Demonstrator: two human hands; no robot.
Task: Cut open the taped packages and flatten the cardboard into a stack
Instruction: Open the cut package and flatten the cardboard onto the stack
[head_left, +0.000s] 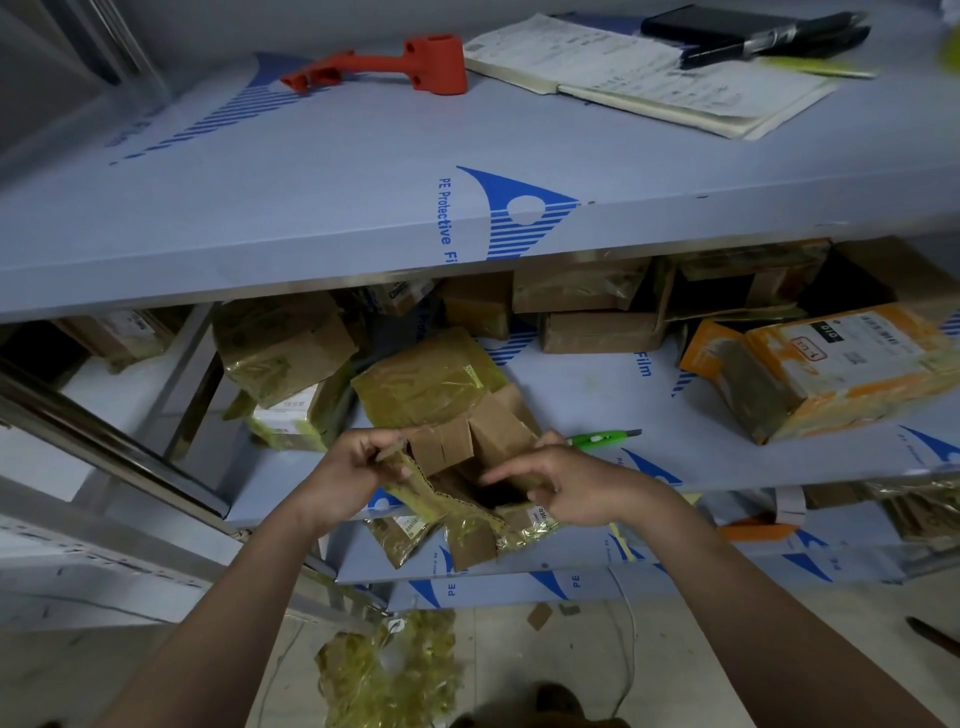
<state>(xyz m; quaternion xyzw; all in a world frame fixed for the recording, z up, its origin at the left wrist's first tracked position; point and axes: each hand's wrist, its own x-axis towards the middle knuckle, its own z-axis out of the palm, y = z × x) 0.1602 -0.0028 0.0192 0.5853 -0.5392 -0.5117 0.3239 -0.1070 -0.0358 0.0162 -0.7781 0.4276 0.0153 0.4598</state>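
head view: we hold the box (467, 467) open at the near edge of the middle shelf (597, 395), left hand (353, 467) pinching a flap, right hand (566, 488) gripping its right wall. it overhangs; a hard tug could tear the flap or drop it. the cutter (602, 439) lies just right, taped packages (810, 369) crowding behind.

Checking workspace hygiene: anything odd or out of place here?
Yes: a crumpled wad of yellow tape lies on the floor below the shelves, and the green cutter sits loose on the shelf beside the right hand.
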